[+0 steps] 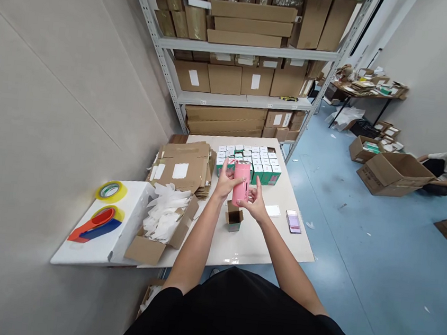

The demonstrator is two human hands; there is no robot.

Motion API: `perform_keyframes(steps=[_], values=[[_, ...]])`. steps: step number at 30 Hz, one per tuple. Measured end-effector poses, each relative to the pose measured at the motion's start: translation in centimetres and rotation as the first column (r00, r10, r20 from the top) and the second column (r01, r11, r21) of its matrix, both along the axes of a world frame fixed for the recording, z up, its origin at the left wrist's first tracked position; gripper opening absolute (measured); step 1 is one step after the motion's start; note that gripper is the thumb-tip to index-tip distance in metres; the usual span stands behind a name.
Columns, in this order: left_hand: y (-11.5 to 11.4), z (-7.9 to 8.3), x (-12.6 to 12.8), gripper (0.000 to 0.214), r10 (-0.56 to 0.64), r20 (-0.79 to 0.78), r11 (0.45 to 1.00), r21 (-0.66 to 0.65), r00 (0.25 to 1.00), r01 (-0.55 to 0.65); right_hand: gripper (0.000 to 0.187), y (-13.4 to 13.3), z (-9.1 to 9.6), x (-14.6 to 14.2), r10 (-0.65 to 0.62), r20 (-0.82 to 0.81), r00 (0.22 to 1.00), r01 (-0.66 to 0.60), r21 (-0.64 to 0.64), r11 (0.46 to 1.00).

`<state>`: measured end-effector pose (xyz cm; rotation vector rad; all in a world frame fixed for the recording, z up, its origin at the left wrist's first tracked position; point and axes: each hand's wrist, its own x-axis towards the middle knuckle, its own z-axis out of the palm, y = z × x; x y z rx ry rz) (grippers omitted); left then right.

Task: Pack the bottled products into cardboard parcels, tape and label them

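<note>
cartons (pixel 224 79) fill steel shelving (pixel 247 49) behind the pale table (pixel 280 237) (pink flask (pixel 240 182) in hands (pixel 225 182) (pixel 254 205))

We see a glossy pink tumbler (pixel 240 183) with small dark markings on its side, set against rows of small boxes (pixel 247 165) with white tops and green sides. Near it, a little brown carton (pixel 234 216) shows a dark green inside. Our table (pixel 279 242) is cream, and the stacked cardboard flats (pixel 179 168) on it are tan with white labels. A roll of tape (pixel 111 191) is yellow with a green core, beside a red and blue strip (pixel 95 228) on a white board (pixel 122 215). The shelf cartons (pixel 224 79) are brown, the shelf (pixel 247 48) pale grey, and the floor (pixel 354 288) blue, flecked with white scraps.
</note>
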<state>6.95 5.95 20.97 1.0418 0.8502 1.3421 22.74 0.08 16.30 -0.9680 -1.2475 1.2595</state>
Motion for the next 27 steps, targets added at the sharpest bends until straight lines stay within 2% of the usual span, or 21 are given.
perform_keyframes(steps=[3, 8, 12, 15, 18, 20, 24, 27], values=[[0.1, -0.4, 0.1, 0.142, -0.01, 0.016, 1.0, -0.009, 1.0, 0.01, 0.133, 0.1, 0.0, -0.1, 0.074, -0.07, 0.995, -0.075, -0.017, 0.997], [-0.3, -0.2, 0.2, 0.142, 0.133, -0.152, 0.991, 0.027, 0.979, -0.131, 0.136, 0.2, -0.3, -0.4, -0.007, -0.034, 0.999, 0.006, -0.021, 1.0], [-0.4, 0.0, 0.6, 0.128, 0.216, -0.228, 0.974, 0.116, 0.949, -0.194, 0.139, 0.1, -0.5, -0.5, -0.053, 0.047, 0.997, 0.053, -0.003, 0.999], [-0.4, -0.1, 0.8, 0.112, 0.252, -0.216, 0.964, 0.138, 0.943, -0.226, 0.135, 0.1, -0.6, -0.6, -0.016, -0.025, 1.0, 0.015, -0.004, 1.0], [-0.2, -0.2, 0.7, 0.098, 0.24, -0.199, 0.968, 0.127, 0.95, -0.218, 0.132, 0.2, -0.7, -0.6, 0.027, -0.082, 0.996, -0.029, -0.02, 0.999], [-0.1, -0.1, 0.4, 0.094, 0.229, -0.206, 0.971, 0.115, 0.952, -0.209, 0.134, 0.3, -0.8, -0.4, 0.005, -0.061, 0.998, -0.007, -0.025, 1.0], [0.2, 0.6, -0.3, 0.098, 0.221, -0.241, 0.974, 0.106, 0.945, -0.201, 0.14, 0.4, -0.9, -0.1, -0.07, 0.041, 0.997, 0.07, 0.0, 0.998], [0.5, 0.9, -0.5, 0.105, 0.19, -0.207, 0.981, 0.071, 0.96, -0.179, 0.138, 0.3, -0.6, 0.0, -0.03, 0.02, 0.999, 0.03, -0.003, 1.0]])
